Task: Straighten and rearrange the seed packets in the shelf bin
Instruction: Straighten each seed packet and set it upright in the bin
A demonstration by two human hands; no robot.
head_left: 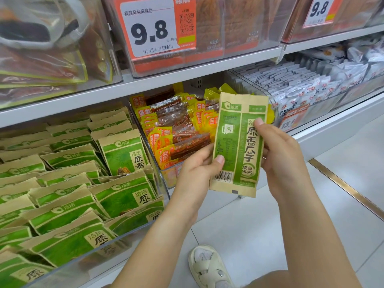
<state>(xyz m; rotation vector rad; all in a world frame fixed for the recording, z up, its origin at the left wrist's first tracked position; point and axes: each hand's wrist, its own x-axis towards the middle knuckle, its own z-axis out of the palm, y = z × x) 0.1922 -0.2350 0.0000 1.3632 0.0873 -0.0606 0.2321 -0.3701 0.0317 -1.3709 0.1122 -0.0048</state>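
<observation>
Before shelf bin point(133, 235): both hands grip upright green-and-tan seed packet point(239, 142), back side showing.

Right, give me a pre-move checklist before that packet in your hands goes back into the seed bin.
1. Packet held securely: ok. The left hand grips the lower left edge of the held packet, and the right hand pinches its right edge.
2. Packet clear of the shelf: ok. It is in the air, in front of the yellow snack bin.
3. Facing matches the seed bin: not ok. The barcode side faces the camera; the binned packets show their fronts.
4. Binned rows tidy: not ok. Several packets lean and overlap.
5. Open slot for it: cannot tell.
</observation>
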